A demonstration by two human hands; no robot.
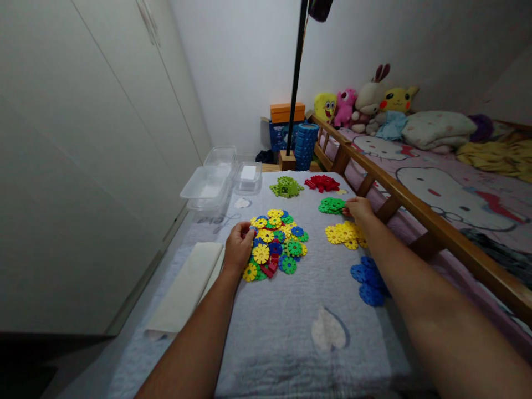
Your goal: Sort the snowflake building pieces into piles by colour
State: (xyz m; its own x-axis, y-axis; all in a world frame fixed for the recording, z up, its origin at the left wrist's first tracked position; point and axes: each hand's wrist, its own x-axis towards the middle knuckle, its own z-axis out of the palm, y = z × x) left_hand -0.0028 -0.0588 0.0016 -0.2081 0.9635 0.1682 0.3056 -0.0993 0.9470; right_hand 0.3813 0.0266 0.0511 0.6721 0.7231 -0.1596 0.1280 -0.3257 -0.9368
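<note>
My left hand (240, 244) rests at the left edge of a mixed pile of notched plastic discs (272, 235) in yellow, blue, green and red. Its fingers curl against the pile, and what they hold is hidden. Over on the right, my right hand (358, 209) is at the edge of a heap of green discs (331, 205), fingertips closed together; any disc in them is too small to make out. Yellow discs (343, 233) lie beneath that forearm, and blue discs (367, 280) lie nearer, partly covered by it. Farther back are light-green pieces (286, 187) and red pieces (321, 183).
Clear plastic containers (206, 185) stand at the back left of the cloth-covered table (282, 332). A folded cream cloth (187, 288) lies left of my left forearm. The wooden bed rail (390, 194) borders the right side. A black pole (295, 83) rises behind the table.
</note>
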